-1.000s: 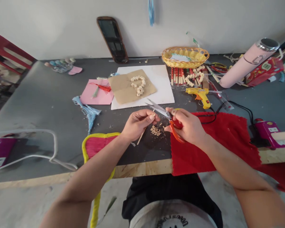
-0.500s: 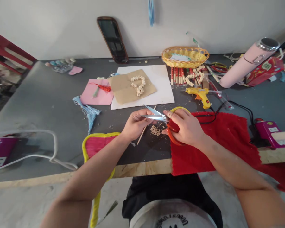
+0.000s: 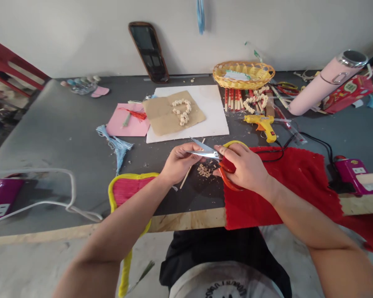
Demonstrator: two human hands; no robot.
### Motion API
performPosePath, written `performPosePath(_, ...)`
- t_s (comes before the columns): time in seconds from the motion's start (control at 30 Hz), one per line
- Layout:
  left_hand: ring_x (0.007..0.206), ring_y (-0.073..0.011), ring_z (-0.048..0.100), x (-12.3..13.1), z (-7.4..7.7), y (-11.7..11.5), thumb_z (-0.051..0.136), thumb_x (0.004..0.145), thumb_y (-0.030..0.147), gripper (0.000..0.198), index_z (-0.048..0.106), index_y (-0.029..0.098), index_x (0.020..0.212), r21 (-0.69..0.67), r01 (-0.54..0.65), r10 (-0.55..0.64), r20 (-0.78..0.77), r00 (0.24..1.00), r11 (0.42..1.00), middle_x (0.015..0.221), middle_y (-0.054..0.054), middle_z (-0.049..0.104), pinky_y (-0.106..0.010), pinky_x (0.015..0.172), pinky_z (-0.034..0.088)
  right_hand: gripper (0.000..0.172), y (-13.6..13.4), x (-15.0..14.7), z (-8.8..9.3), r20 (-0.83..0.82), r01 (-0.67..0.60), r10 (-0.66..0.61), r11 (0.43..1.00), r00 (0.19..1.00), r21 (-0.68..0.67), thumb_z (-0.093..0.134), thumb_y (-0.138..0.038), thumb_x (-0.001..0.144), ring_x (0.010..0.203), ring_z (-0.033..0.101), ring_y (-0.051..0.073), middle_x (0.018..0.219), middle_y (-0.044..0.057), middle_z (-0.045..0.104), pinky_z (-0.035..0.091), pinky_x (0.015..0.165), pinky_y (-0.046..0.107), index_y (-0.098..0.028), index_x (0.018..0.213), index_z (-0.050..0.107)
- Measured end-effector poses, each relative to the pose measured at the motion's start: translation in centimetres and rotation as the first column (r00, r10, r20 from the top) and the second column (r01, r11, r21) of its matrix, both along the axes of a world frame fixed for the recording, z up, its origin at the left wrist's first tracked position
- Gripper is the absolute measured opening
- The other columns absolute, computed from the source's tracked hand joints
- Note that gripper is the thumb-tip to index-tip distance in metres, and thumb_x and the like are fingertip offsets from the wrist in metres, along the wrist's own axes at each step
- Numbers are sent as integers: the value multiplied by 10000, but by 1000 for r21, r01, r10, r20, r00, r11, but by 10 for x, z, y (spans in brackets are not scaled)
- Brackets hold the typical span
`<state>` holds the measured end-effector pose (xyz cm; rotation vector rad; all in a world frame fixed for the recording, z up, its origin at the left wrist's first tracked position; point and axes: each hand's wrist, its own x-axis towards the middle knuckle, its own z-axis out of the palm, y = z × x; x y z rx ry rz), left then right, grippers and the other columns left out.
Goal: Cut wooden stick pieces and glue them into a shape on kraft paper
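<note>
My right hand [image 3: 242, 165] grips orange-handled scissors [image 3: 216, 159], whose blades are open and point left. My left hand [image 3: 178, 161] pinches a thin wooden stick [image 3: 185, 179] and holds its upper end between the blades. Under both hands lies a small pile of cut wood bits [image 3: 205, 170] on the dark table top [image 3: 59, 136]. A red cloth [image 3: 286, 186] lies under my right wrist.
Behind the hands, brown paper with wood pieces [image 3: 174, 112] lies on a white board [image 3: 211, 107]. A yellow glue gun [image 3: 262, 123], chopsticks [image 3: 233, 99] and a yellow basket [image 3: 243, 73] are at the back right. A pink-and-yellow fan [image 3: 126, 190] overhangs the front edge.
The scissors have swung down from pointing up-left to lying level at the stick tip, and my left hand has moved closer to the blades. Little has changed in the last half second.
</note>
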<state>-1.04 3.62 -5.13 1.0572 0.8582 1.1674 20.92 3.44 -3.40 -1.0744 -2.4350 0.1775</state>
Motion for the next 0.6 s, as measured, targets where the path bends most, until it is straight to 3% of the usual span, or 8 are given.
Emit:
performPosePath(0.4, 614, -119, 618, 3, 5, -3, 862, 655, 312, 179, 757, 173, 694, -76, -19, 25, 74, 997, 997, 651, -22, 693, -223, 638, 470, 616, -5, 0, 3, 22, 27, -26, 999, 999, -31, 629, -543, 859, 984, 628, 272, 1046, 120, 659, 573, 836, 407, -162, 1340, 571)
performPosePath(0.6, 643, -111, 612, -1, 4, -2, 831, 696, 283, 119, 770, 185, 724, -12, 24, -24, 46, 999, 1000, 663, -18, 700, -215, 670, 464, 661, -2, 0, 4, 15, 25, -25, 1000, 1000, -11, 644, -583, 828, 1041, 579, 302, 1036, 123, 631, 528, 937, 471, -164, 1334, 575)
